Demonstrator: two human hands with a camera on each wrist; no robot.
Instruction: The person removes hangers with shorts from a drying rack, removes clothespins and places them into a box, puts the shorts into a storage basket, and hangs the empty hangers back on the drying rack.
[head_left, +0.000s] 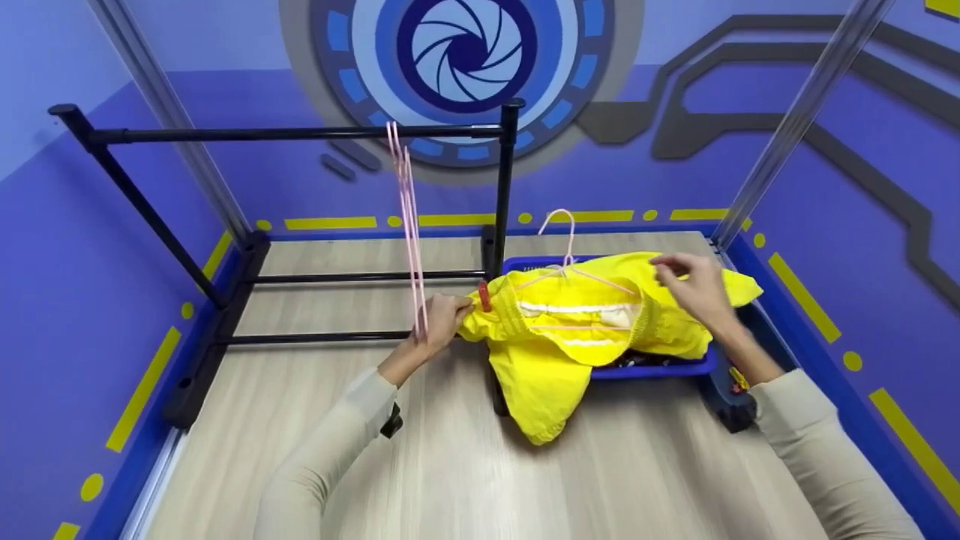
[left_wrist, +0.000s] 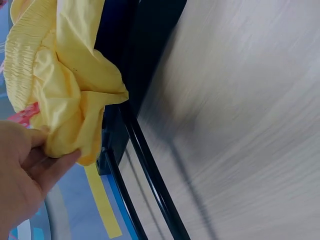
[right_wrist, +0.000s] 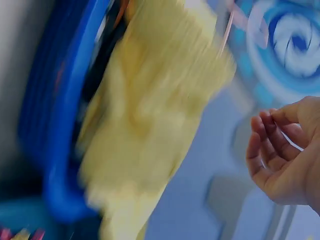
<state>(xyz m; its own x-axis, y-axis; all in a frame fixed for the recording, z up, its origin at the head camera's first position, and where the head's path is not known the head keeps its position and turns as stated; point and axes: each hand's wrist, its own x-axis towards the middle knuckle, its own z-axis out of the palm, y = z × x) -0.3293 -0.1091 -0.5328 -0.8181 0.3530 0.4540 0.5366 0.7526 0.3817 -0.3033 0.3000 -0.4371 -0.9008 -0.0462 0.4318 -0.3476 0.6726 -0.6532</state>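
A yellow elastic-waist garment [head_left: 540,390], perhaps shorts or pants, lies spread over a blue basket [head_left: 667,367]. A pink hanger [head_left: 571,259] sits in its waist opening, hook up, with a white band showing inside. Near the garment's left end is a red clip [head_left: 484,296]. My left hand [head_left: 442,319] pinches the cloth beside that clip; in the left wrist view the thumb and fingers grip a yellow fold [left_wrist: 65,130]. Above the garment's right side, my right hand [head_left: 697,289] has loosely bent fingers; the right wrist view shows it [right_wrist: 285,150] apart from the cloth, holding nothing.
A black rack [head_left: 300,135] stands to the left, with pink hangers [head_left: 409,217] hanging from its top bar. A dark bin [head_left: 731,405] with small colourful items is right of the basket. Blue patterned walls [head_left: 847,225] enclose the wood-look surface [head_left: 465,465].
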